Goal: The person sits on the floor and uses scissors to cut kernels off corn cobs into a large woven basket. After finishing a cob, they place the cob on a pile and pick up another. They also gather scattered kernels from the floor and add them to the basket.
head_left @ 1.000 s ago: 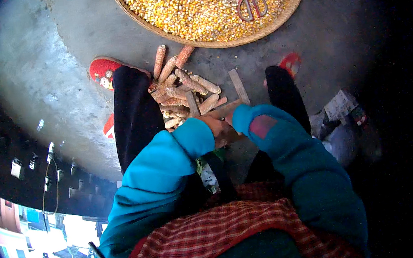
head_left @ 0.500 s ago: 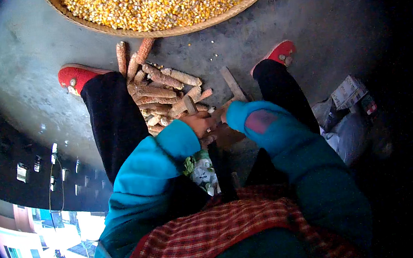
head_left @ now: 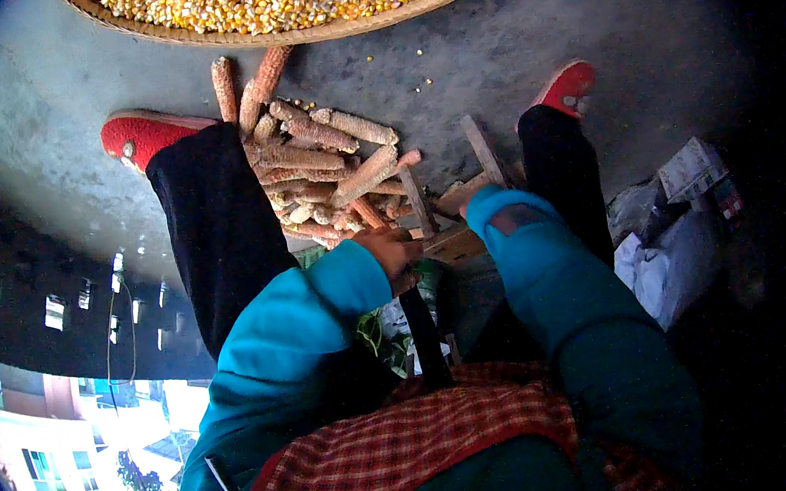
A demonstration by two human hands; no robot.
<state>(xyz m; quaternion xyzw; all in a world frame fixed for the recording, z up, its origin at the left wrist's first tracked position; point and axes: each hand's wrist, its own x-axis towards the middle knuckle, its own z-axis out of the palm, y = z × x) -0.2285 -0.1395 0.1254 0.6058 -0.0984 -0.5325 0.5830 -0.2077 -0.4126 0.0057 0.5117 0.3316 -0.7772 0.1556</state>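
My left hand (head_left: 392, 250) is curled closed beside a wooden frame (head_left: 454, 244), over a dark strap-like piece (head_left: 425, 328); what its fingers hold is unclear. My right hand (head_left: 468, 200) is at the frame’s right part, mostly covered by the teal sleeve, its fingers hard to see. The frame has two upright-looking wooden slats (head_left: 483, 147) joined by crosspieces. A pile of bare, reddish-tan corn cobs (head_left: 309, 159) lies between my red-slippered feet, just beyond the frame and left of it.
A woven tray (head_left: 278, 37) of loose kernels lies at the top, on concrete floor (head_left: 49, 108). White bags (head_left: 660, 267) and a printed carton (head_left: 689, 170) are at the right. Greens (head_left: 378, 332) are below my hands. A dark pierced wall (head_left: 18, 282) is at left.
The frame and my right hand have shifted rightward, and my hands are farther apart. The tray sits higher in the view, with the red scissors out of sight. My feet now show more fully.
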